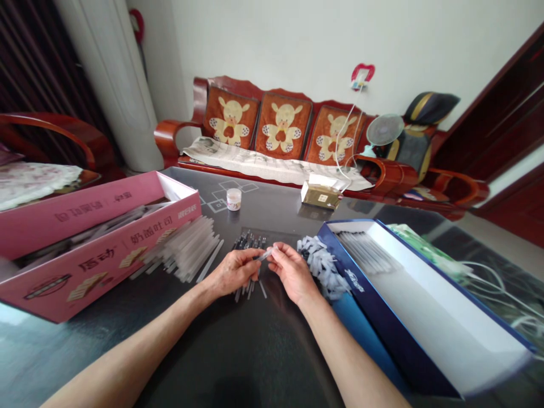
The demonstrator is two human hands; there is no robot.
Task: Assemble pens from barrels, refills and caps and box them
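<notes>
My left hand point(238, 271) and my right hand point(292, 271) meet over the middle of the table, fingers pinched. Between them is a small, slim translucent tube point(266, 255), gripped from both sides; its exact kind is too small to make out. Below and behind the hands lies a bunch of thin dark-tipped sticks point(250, 240), partly hidden by my left hand. To the left is a stack of long frosted tubes point(189, 249). Beside my right hand sits a heap of short translucent caps point(323, 266).
A pink carton point(140, 241) with more tubes stands at left. The blue box point(352, 277) at right holds a row of slim tubes point(368, 252) at its far end. Farther back are a small jar point(233, 199) and a tissue pack point(321, 194). White cables point(497, 277) lie at right.
</notes>
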